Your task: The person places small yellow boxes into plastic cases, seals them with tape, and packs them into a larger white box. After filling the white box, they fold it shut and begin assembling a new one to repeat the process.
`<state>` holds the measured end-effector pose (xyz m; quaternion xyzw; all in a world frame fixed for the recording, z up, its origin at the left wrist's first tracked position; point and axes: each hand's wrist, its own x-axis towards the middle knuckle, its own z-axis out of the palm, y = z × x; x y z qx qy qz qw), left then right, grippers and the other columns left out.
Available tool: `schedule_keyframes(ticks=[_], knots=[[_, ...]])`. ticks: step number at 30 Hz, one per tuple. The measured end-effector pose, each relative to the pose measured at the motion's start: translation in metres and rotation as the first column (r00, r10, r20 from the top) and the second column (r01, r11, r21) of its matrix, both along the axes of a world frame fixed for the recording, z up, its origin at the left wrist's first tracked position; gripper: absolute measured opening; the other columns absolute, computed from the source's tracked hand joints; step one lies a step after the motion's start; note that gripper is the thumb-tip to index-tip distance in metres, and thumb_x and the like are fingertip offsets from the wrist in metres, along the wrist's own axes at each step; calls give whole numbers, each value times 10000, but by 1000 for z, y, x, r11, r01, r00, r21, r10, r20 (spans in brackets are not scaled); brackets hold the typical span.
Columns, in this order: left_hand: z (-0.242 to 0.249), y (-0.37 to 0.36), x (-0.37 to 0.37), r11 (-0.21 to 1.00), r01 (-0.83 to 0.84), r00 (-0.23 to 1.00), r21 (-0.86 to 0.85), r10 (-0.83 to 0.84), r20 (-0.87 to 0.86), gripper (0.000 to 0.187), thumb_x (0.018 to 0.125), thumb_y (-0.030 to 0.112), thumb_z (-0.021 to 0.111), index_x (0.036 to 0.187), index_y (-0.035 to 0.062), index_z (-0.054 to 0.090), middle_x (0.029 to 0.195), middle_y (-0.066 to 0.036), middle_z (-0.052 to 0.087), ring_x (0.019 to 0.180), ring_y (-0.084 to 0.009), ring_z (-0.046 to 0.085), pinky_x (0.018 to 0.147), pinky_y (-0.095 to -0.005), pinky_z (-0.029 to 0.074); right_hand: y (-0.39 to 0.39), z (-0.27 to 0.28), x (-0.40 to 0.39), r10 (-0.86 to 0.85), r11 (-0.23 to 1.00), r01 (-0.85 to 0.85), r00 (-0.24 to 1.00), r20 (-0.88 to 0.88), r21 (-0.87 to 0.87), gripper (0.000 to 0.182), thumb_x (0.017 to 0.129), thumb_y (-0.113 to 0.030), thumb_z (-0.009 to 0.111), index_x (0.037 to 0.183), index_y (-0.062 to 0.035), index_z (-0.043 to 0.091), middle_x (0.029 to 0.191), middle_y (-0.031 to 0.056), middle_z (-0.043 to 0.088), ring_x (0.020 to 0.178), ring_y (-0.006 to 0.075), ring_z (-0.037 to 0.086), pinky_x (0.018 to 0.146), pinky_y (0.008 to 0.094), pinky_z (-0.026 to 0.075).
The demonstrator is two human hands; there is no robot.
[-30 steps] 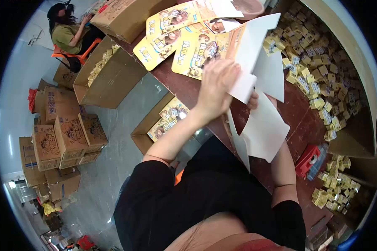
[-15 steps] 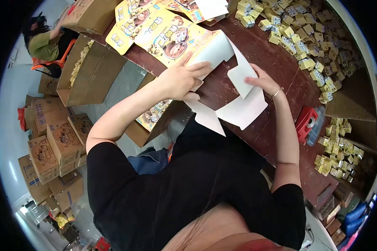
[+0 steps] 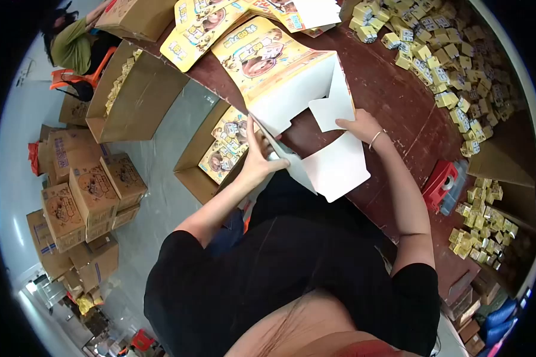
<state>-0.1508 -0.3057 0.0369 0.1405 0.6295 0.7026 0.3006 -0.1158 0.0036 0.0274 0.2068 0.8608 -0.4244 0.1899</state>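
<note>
A yellow printed cardboard box (image 3: pixel 280 71) stands partly unfolded in front of me, its white inside and loose flaps turned towards me. My left hand (image 3: pixel 260 156) is closed on the box's left side, thumb on the inner face and fingers outside. My right hand (image 3: pixel 361 127) grips the right side panel, with the thumb on its white inner face. Some of the right fingers are hidden behind the panel. Beyond the box, several flat yellow printed cartons (image 3: pixel 205 27) lie overlapping on the dark red table (image 3: pixel 393 157).
Many small yellow packets (image 3: pixel 435 59) are heaped at the right, with a smaller pile (image 3: pixel 485 217) nearer me. A red tape dispenser (image 3: pixel 439 183) sits between. Below the table's left edge stands an open carton (image 3: pixel 190 178) holding printed boxes. Stacked cartons (image 3: pixel 92 190) and a seated person (image 3: pixel 71 47) are at left.
My left hand has moved from the top of the printed face down to the box's left side and now grips it. The box has opened into a squarer shape; my right hand stays on its panel.
</note>
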Motion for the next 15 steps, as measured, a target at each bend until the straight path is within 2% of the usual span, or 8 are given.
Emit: schedule_keyframes(ticks=[2, 3, 7, 9, 10, 11, 13, 15], knots=[[16, 16, 1, 986, -162, 985, 45, 158, 73, 1314, 664, 13, 785, 1494, 161, -224, 1482, -209, 232, 1324, -300, 377, 1035, -435, 407, -4, -8, 0, 11, 1000, -11, 1000, -13, 5, 515, 772, -430, 687, 1081, -19, 700, 954, 192, 708, 880, 298, 691, 816, 367, 523], [17, 18, -3, 980, -201, 980, -2, 201, 17, 1282, 677, 6, 777, 1487, 107, -212, 1472, -219, 242, 1318, -299, 384, 1041, -419, 409, -8, -3, -1, 9, 1000, -9, 1000, -27, 14, 524, 772, -445, 686, 1084, -24, 702, 949, 194, 708, 880, 303, 691, 820, 367, 523], [0, 24, -12, 959, -273, 961, -69, 269, -62, 1180, 713, -27, 717, 1486, 54, -170, 1473, -223, 255, 1299, -299, 412, 1049, -404, 406, -27, 23, -8, -32, 999, 29, 993, -110, -28, 560, 784, -503, 658, 1044, -9, 712, 937, 197, 708, 886, 312, 692, 825, 381, 524], [-10, 24, -23, 909, -414, 897, -43, 399, -191, 1101, 728, -47, 667, 1496, 47, -116, 1479, -229, 249, 1319, -294, 390, 1055, -398, 396, -30, 31, -24, -62, 984, 36, 988, 142, 175, 633, 795, -580, 615, 1002, 11, 714, 938, 217, 704, 889, 351, 687, 817, 405, 525], [-12, 23, -28, 898, -438, 893, -28, 432, -128, 1048, 732, -59, 634, 1501, 39, -71, 1469, -232, 264, 1317, -287, 395, 1039, -390, 406, -31, 25, -26, -51, 984, 26, 988, 143, 174, 633, 795, -580, 615, 1002, 11, 714, 938, 217, 704, 889, 351, 687, 817, 405, 525], [-19, 20, -31, 894, -447, 889, -32, 440, -126, 1048, 732, -59, 634, 1501, 39, -71, 1469, -232, 264, 1317, -287, 395, 1039, -390, 406, -32, 15, -26, -11, 958, -22, 994, 113, 287, 664, 796, -609, 600, 988, 16, 714, 938, 225, 701, 883, 374, 681, 805, 416, 525], [-39, 14, -39, 857, -474, 862, -202, 404, -307, 1003, 783, -64, 618, 1510, 69, -61, 1452, -217, 295, 1231, -276, 483, 981, -378, 465, -35, 12, -29, 37, 915, -68, 996, 85, 397, 695, 797, -638, 584, 974, 22, 713, 938, 232, 698, 877, 397, 675, 793, 427, 526], [-38, 17, -38, 854, -483, 855, -192, 412, -316, 1016, 787, -42, 650, 1512, 74, -53, 1462, -220, 270, 1266, -271, 442, 977, -374, 467, -38, 16, -30, 14, 891, -63, 994, 112, 449, 710, 811, -647, 563, 990, 25, 705, 959, 272, 676, 915, 427, 647, 821, 430, 514]])
